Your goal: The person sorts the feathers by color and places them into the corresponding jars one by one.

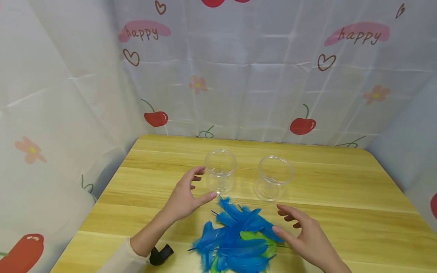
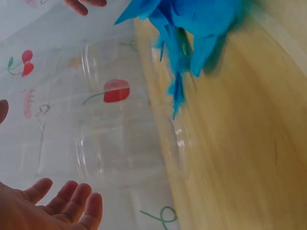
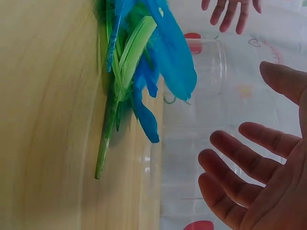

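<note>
Two clear plastic cups stand upright on the wooden table. My left hand (image 1: 184, 197) is beside the left cup (image 1: 220, 167), its fingers loosely bent and parted from the thumb, holding nothing. In front of the right cup (image 1: 273, 176), my right hand (image 1: 304, 235) hovers over the right side of a feather pile, also with nothing in its grasp. Blue feathers (image 1: 239, 250) make up most of the heap, with green feathers (image 1: 252, 236) among them. A green quill (image 3: 108, 136) juts out of the pile in the right wrist view.
A small black object (image 1: 161, 254) lies near my left sleeve (image 1: 124, 258). The wooden table (image 1: 112, 212) meets a white curtain (image 1: 239, 94) printed with cherries and hearts at its back edge. More of this cloth hangs along both sides.
</note>
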The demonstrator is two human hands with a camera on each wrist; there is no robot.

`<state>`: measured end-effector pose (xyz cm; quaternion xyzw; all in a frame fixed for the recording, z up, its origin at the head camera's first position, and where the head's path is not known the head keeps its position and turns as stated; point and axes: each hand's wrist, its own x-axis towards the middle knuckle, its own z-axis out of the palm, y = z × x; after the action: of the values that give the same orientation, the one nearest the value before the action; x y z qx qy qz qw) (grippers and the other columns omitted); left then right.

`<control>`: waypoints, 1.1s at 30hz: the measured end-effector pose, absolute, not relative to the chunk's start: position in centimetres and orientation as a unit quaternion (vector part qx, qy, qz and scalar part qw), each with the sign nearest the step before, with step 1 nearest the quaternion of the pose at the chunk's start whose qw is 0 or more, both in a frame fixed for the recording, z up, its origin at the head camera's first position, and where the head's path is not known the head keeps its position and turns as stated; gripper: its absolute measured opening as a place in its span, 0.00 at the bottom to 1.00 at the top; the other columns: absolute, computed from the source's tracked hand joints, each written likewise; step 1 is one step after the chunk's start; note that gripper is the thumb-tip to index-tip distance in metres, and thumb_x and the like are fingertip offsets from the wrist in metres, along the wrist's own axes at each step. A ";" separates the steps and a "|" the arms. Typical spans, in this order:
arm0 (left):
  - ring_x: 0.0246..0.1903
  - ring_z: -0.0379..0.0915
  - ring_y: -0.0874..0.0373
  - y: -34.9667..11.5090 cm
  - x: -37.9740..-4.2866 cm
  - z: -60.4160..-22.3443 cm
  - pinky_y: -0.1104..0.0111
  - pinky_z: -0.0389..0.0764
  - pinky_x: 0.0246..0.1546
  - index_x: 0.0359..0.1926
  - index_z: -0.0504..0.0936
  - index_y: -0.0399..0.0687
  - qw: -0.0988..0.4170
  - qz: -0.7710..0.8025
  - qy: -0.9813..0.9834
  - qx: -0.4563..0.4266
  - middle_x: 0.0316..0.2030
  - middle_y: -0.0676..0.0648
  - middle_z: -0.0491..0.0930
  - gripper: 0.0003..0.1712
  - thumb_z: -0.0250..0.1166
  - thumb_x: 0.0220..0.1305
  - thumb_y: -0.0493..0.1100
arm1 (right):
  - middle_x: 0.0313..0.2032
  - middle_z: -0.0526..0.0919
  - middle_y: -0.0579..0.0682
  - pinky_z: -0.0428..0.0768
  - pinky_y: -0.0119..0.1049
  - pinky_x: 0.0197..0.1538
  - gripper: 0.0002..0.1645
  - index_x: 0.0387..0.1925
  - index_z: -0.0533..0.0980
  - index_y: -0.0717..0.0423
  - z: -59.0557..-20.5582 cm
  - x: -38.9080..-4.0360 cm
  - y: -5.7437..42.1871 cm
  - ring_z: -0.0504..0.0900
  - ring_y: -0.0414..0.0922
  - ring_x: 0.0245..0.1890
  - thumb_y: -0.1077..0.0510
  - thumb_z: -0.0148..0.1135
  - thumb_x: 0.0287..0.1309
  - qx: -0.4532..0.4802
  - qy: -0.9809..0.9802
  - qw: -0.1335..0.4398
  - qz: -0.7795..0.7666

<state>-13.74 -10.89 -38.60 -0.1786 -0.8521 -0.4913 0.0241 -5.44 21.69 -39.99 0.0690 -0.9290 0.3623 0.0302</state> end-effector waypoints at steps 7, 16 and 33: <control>0.59 0.68 0.44 -11.3 -15.3 -39.3 0.47 0.72 0.57 0.72 0.60 0.44 -0.013 -0.531 -0.836 -0.135 0.62 0.41 0.70 0.46 0.73 0.59 0.50 | 0.45 0.83 0.49 0.80 0.33 0.39 0.29 0.61 0.74 0.58 -40.3 -5.8 22.1 0.81 0.41 0.39 0.51 0.68 0.62 0.044 -0.888 -0.056 0.454; 0.64 0.63 0.40 -11.0 -17.2 -40.1 0.46 0.70 0.60 0.73 0.58 0.41 -0.036 -0.549 -0.830 -0.094 0.65 0.35 0.66 0.49 0.74 0.58 0.50 | 0.43 0.85 0.50 0.80 0.33 0.36 0.27 0.59 0.75 0.65 -40.9 -5.9 22.6 0.80 0.39 0.35 0.53 0.65 0.64 0.064 -0.869 -0.086 0.484; 0.71 0.50 0.39 -10.3 -20.1 -41.6 0.44 0.58 0.67 0.75 0.52 0.45 -0.085 -0.570 -0.813 -0.086 0.72 0.38 0.56 0.55 0.77 0.54 0.48 | 0.36 0.84 0.48 0.79 0.34 0.30 0.26 0.53 0.78 0.67 -42.3 -6.4 23.0 0.80 0.40 0.31 0.49 0.63 0.66 0.078 -0.868 -0.145 0.468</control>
<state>-20.11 -10.28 -41.58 -0.0862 -0.8126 -0.5701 -0.0851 -6.35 22.96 -42.31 0.0778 -0.8682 0.4681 -0.1452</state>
